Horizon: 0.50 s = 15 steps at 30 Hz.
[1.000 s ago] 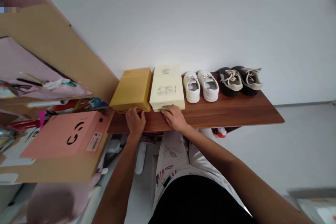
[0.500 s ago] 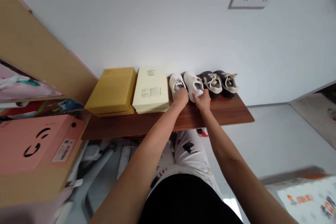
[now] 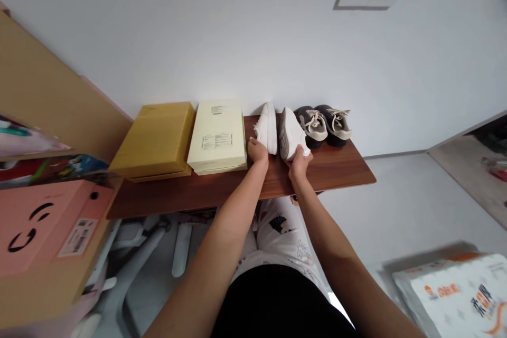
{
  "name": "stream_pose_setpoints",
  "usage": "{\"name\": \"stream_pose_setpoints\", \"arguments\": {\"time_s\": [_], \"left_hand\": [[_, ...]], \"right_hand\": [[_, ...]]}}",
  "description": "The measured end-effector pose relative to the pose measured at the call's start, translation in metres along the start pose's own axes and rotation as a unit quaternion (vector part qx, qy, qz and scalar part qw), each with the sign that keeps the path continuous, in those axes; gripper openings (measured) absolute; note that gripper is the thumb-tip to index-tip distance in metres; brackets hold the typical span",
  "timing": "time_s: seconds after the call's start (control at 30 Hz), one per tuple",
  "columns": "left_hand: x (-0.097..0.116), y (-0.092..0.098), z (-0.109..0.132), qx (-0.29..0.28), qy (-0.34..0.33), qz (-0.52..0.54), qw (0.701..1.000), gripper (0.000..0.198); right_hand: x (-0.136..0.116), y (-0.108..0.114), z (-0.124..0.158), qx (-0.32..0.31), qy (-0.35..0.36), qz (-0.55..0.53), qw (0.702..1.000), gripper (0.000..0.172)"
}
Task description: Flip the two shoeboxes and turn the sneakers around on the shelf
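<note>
The left hand (image 3: 258,151) grips one white shoe (image 3: 266,128), and the right hand (image 3: 299,162) grips the other shoe (image 3: 291,133); both are tilted at the tabletop (image 3: 336,168), between the cream box (image 3: 217,134) and the dark shoes (image 3: 319,127).

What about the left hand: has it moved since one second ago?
Yes, to the right. Judged against the cream box, the left hand was on its left, by the yellow box; now it is on its right, gripping a white shoe.

Chinese characters (image 3: 484,300) on white package (image 3: 441,309), G-like mark (image 3: 20,241), barcode (image 3: 81,236) on pink box (image 3: 51,232), illegible print (image 3: 217,141) on cream box (image 3: 218,122)
</note>
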<state>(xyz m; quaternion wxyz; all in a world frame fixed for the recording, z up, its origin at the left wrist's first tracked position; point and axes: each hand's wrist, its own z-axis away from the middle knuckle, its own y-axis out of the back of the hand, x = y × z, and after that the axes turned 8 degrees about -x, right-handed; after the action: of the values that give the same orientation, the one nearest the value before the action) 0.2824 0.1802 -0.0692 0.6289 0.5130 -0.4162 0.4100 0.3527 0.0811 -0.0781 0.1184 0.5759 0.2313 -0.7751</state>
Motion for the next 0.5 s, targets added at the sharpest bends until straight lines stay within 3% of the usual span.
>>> {"name": "stream_pose_setpoints", "arguments": {"time_s": [0.13,0.27,0.33,0.4,0.43,0.5], "left_hand": [[0.004,-0.006,0.008,0.051,0.036,0.042,0.997,0.058],[0.003,0.003,0.025,0.004,0.025,-0.001,1.000,0.049],[0.004,0.010,0.042,-0.023,-0.033,-0.028,0.999,0.043],[0.010,0.008,0.063,-0.020,-0.123,-0.043,0.991,0.041],[0.017,0.002,0.072,-0.025,-0.170,-0.040,0.984,0.041],[0.035,-0.023,0.085,-0.102,-0.252,-0.030,0.962,0.039]], "right_hand": [[0.002,0.009,0.006,-0.003,0.009,0.035,0.999,0.066],[-0.004,0.046,0.004,-0.056,0.040,0.187,0.980,0.069],[-0.016,0.074,-0.006,-0.067,0.114,0.299,0.945,0.065],[-0.035,0.101,-0.025,-0.030,0.212,0.383,0.899,0.054],[-0.045,0.112,-0.038,0.003,0.244,0.404,0.881,0.049],[-0.064,0.125,-0.069,0.067,0.278,0.432,0.855,0.046]]}}
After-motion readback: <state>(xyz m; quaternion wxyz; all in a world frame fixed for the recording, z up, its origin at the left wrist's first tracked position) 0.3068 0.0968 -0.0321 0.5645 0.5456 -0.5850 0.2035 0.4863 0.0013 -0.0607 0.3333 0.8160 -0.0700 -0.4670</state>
